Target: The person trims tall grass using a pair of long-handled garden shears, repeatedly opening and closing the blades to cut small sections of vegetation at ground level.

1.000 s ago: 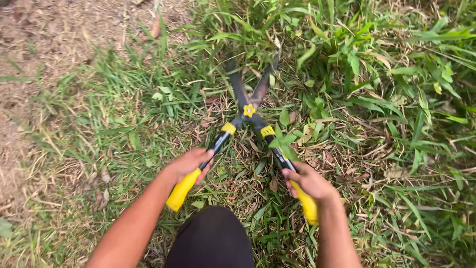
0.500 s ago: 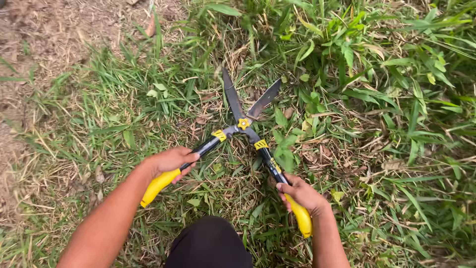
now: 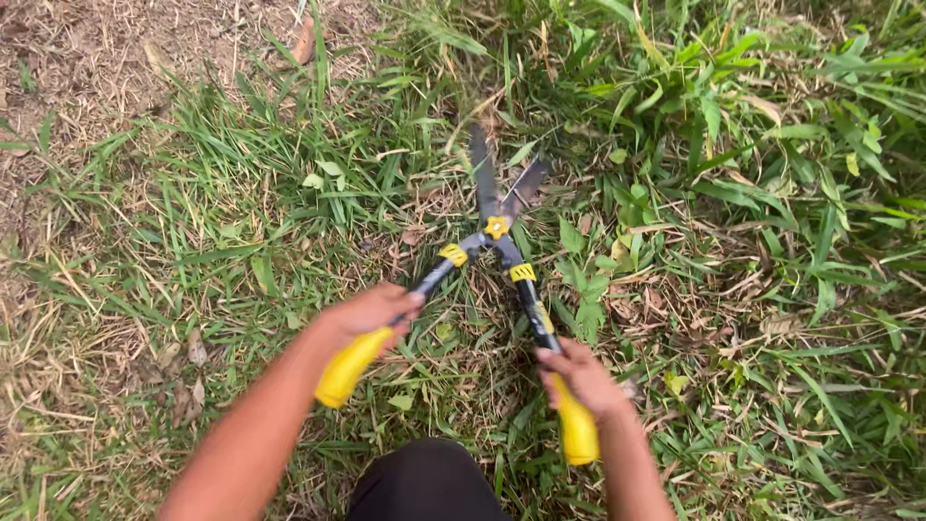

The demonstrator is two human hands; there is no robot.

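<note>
Ground: a patch of grass (image 3: 289, 203), green blades mixed with dry straw, thinning to bare dusty soil (image 3: 87, 58) at upper left; taller, leafier weeds (image 3: 752, 125) crowd the upper right. A dark rounded shape, likely the person's knee (image 3: 424, 482), sits at the bottom edge between the forearms. The hedge shears (image 3: 497, 228) lie low over the turf at centre, tips pointing away from the person, blades (image 3: 482, 174) parted in a narrow V and sunk among the stems; the picture is blurred there, so the exact gap is hard to read. Yellow pivot nut at the crossing, black shafts with yellow collars, yellow grips at the near ends. Left hand (image 3: 371, 311) is wrapped tight around the left shaft just above its yellow grip (image 3: 349, 367); right hand (image 3: 579, 378) is curled firmly around the right shaft at the top of its yellow grip (image 3: 577, 432). Handling, as judged: a rigid steel tool, moderately heavy toward the blades, sharp-edged; best held on the moulded grips, both hands, well behind the pivot. Grips look smooth, possibly slick with sweat. In the way: broad-leaved seedlings (image 3: 584, 289) just beside the right shaft, tangled dry stalks under the blades, a fallen brown leaf (image 3: 305, 41) well off at the top.
</note>
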